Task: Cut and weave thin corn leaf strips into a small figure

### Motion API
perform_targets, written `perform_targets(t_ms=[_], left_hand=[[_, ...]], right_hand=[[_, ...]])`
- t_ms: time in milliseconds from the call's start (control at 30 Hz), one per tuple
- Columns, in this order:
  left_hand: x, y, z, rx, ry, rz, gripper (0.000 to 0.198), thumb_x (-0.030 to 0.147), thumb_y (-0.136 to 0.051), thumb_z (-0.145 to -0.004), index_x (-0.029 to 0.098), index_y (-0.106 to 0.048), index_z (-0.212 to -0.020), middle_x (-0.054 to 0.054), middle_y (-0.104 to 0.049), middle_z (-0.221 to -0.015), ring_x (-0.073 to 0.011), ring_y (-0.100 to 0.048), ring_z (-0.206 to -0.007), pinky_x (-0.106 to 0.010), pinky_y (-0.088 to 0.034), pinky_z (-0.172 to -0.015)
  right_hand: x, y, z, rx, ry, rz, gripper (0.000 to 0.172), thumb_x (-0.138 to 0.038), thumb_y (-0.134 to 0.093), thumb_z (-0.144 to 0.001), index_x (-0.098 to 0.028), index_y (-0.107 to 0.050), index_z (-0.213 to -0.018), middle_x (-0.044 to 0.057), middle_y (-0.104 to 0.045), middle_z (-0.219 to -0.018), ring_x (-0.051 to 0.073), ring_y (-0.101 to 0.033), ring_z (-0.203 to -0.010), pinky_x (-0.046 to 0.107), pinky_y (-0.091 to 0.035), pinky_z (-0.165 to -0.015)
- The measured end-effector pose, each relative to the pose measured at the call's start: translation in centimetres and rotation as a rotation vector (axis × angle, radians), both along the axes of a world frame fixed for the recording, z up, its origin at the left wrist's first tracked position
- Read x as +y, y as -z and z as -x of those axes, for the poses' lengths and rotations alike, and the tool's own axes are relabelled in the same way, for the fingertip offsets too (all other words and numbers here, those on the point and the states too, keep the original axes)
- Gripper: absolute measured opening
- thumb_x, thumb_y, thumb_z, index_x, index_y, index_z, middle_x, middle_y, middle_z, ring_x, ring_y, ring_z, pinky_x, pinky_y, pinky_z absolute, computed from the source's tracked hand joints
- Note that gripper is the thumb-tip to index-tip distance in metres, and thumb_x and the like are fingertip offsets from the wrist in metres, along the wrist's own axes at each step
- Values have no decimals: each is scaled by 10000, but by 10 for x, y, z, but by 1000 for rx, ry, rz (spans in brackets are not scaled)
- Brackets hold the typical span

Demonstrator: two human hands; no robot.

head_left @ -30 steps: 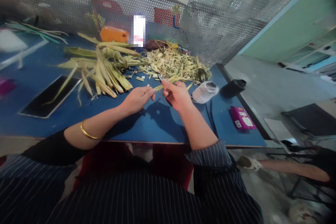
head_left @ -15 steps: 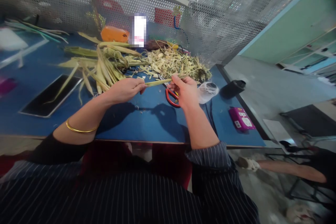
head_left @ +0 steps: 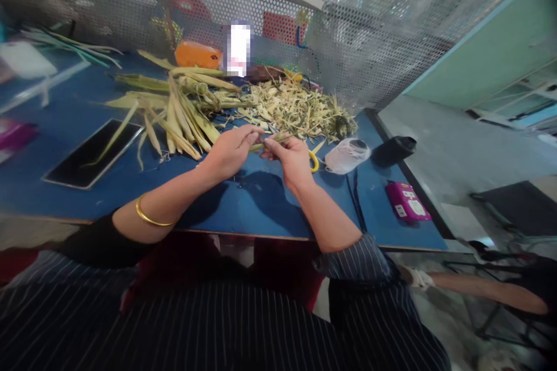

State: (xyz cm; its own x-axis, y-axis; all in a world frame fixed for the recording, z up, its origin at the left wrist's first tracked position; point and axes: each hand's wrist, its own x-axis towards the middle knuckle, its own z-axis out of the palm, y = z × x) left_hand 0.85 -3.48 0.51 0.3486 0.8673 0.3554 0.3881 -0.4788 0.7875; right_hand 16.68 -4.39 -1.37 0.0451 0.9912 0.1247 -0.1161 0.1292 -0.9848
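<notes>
Head view: I see the right hand [head_left: 296, 163] pinching a leaf strip [head_left: 256, 148] above the blue table [head_left: 278, 225], left hand [head_left: 230, 153] beside it, grip unclear — I'd keep tension light and even.

On the table [head_left: 379, 214], a bundle of corn husks [head_left: 178, 113] is lying left of a heap of husk shreds [head_left: 296, 105], one leaf [head_left: 116, 140] stretching across the tablet [head_left: 73, 165] nearer the front left. Scissors [head_left: 314, 161] are sitting in front of the heap, partly behind the right hand [head_left: 292, 157]. Rightward, a thread spool [head_left: 346, 156], then a cylinder [head_left: 393, 152], are lying, a tissue pack [head_left: 408, 202] resting nearer the front. A mesh panel [head_left: 369, 40] is standing behind
</notes>
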Motion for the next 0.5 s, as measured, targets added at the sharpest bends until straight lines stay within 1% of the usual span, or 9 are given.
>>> perform_targets(t_ms=[67,133,167,233,300,400,500], left_hand=[[2,10,-4,72,0,39,316,305,-361,-961,161,-625,-864,-25,-632,-739,-163,-566,-684,-270,-411,-673],[3,13,-4,126,-18,4,329,298,-363,-954,174,-545,-709,1,-539,-626,-144,-493,-603,-270,-360,-616],[3,13,-3,138,-25,-17,333,294,-372,-950,179,-507,-668,9,-506,-601,-137,-470,-589,-270,-342,-606],[2,10,-1,136,-23,-34,339,298,-394,-942,180,-475,-635,18,-476,-577,-127,-449,-576,-267,-321,-596],[1,7,1,127,0,-25,356,319,-418,-936,173,-487,-619,22,-475,-561,-119,-446,-566,-261,-313,-591],[1,4,4,123,48,-20,357,346,-455,-922,160,-557,-634,22,-518,-573,-109,-453,-560,-252,-310,-580],[2,5,5,161,73,-18,323,330,-473,-905,156,-624,-679,19,-560,-598,-106,-461,-555,-248,-308,-565]], right_hand=[[-1,1,1,-18,-30,-16,206,-353,-748,-698,-172,-657,-733,-23,-672,-609,105,-634,-553,221,-430,-542],[-1,1,0,-35,-51,-18,200,-355,-737,-716,-170,-666,-741,-15,-683,-619,104,-636,-563,219,-437,-549],[-1,1,-1,-36,-54,-15,202,-358,-735,-720,-170,-668,-746,-11,-689,-629,103,-636,-564,218,-441,-550],[0,1,-4,-29,-54,-4,209,-364,-734,-722,-170,-666,-755,-4,-701,-658,99,-634,-564,218,-446,-549],[2,2,-6,-21,-43,3,210,-361,-736,-718,-169,-656,-740,-7,-697,-653,93,-620,-544,219,-447,-541],[3,2,-7,-11,-37,-6,200,-335,-739,-708,-166,-635,-689,-24,-665,-599,84,-591,-499,219,-444,-525],[1,1,-6,-17,-47,-15,188,-315,-739,-699,-166,-627,-672,-30,-655,-579,83,-582,-479,219,-446,-518]])
